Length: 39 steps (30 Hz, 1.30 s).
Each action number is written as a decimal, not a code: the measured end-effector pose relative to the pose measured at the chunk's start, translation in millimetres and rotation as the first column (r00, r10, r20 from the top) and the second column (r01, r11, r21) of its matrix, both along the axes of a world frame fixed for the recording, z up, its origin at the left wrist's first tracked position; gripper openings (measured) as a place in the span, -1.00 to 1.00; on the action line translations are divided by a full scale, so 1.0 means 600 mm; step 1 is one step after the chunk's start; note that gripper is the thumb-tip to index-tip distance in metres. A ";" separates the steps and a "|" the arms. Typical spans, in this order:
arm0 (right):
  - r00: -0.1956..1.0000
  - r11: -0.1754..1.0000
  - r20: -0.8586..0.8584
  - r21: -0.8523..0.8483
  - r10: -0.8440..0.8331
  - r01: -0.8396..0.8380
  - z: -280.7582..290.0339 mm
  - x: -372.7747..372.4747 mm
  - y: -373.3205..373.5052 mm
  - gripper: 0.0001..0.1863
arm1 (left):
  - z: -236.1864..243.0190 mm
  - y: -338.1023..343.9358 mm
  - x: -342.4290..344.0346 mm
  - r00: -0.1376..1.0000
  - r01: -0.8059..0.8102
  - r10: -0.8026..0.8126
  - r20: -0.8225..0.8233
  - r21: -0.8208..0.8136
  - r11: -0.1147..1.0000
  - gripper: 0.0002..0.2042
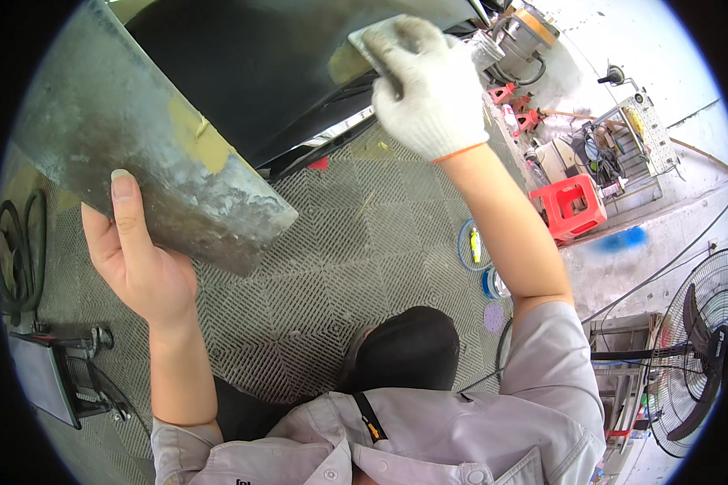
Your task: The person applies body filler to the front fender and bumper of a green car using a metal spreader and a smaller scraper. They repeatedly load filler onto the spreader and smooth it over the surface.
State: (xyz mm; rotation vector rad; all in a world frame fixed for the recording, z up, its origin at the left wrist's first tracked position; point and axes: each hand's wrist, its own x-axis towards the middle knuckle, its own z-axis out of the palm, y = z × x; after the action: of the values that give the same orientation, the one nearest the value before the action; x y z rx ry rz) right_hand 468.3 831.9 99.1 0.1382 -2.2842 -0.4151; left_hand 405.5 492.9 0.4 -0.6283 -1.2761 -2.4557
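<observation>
My bare left hand (141,263) grips the lower edge of a wide, grey-smeared mixing board (113,113), thumb on top. A lump of yellowish putty (198,137) sits along the board's right edge. My right hand (433,93), in a white knit glove with an orange cuff, is closed on a flat, pale putty spreader (368,39). The spreader is at a yellowish putty patch (345,66) on a dark, curved vehicle panel (243,65). The glove hides most of the spreader, so whether its edge touches the panel is unclear.
Ribbed grey floor tiles (299,267) lie below. To the right are a red stool (570,206), red stands (526,117), a vacuum (526,36), a roll of tape (493,283) and a black fan (700,347). A coiled hose (20,250) lies at the left.
</observation>
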 end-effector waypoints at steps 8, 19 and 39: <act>0.993 0.999 0.113 -0.009 -0.040 0.042 -0.082 0.025 -0.009 -0.37 | -0.004 -0.009 -0.006 1.000 -0.007 0.007 -0.031 0.009 1.000 -0.68; 0.999 0.997 -0.015 -0.066 0.045 -0.046 0.014 0.000 0.023 -0.41 | -0.007 -0.005 -0.007 1.000 -0.011 0.011 -0.002 0.018 1.000 -0.68; 0.998 0.997 0.045 -0.072 0.043 -0.040 -0.011 0.003 0.024 -0.41 | -0.014 -0.012 -0.010 1.000 -0.016 0.016 -0.020 -0.006 1.000 -0.66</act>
State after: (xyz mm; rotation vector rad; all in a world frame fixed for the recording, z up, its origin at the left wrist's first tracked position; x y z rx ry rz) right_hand 470.3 846.1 92.8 0.1602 -2.3343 -0.3112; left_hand 399.5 485.4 -8.1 -0.6402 -1.2772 -2.4274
